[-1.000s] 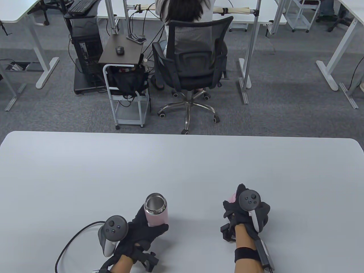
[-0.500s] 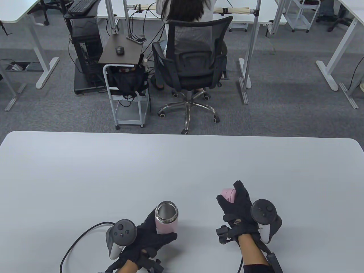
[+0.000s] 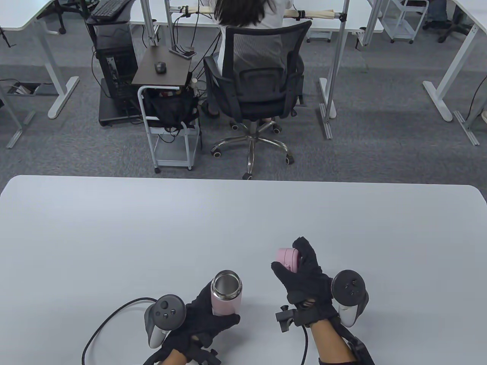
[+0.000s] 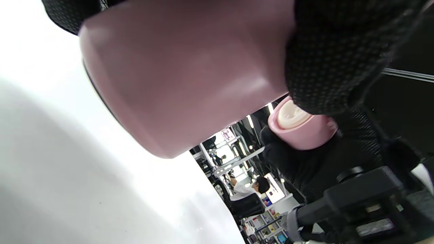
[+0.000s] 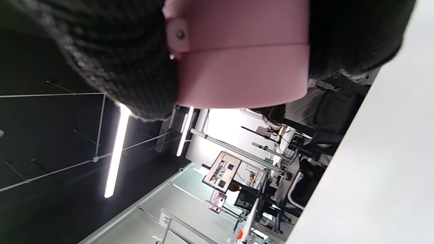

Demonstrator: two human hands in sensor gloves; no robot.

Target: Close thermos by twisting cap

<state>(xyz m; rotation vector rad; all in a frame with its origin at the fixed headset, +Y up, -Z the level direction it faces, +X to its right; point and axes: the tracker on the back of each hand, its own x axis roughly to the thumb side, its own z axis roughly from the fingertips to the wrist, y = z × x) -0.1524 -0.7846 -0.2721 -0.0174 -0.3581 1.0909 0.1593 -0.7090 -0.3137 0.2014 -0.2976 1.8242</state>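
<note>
A pink thermos [image 3: 225, 300] with a bare steel mouth stands upright near the table's front edge, and my left hand [image 3: 207, 317] grips its lower body. Its pink wall [image 4: 183, 74] fills the left wrist view. My right hand [image 3: 304, 272] holds the pink cap [image 3: 287, 259] in the air, up and to the right of the thermos mouth, tipped on its side. The cap [image 5: 244, 54] sits between my fingers in the right wrist view, and its white inner plug [image 4: 291, 117] faces the left wrist camera. Cap and thermos are apart.
The grey table [image 3: 152, 228] stretches far ahead of both hands. A black cable [image 3: 102, 327] loops on the table left of my left hand. Beyond the far edge a person sits in an office chair [image 3: 255, 91] beside a small cart [image 3: 167, 125].
My right hand has lifted the cap off the table and carried it left toward the thermos, turning palm-in. My left hand has slid the thermos a little right and nearer to me.
</note>
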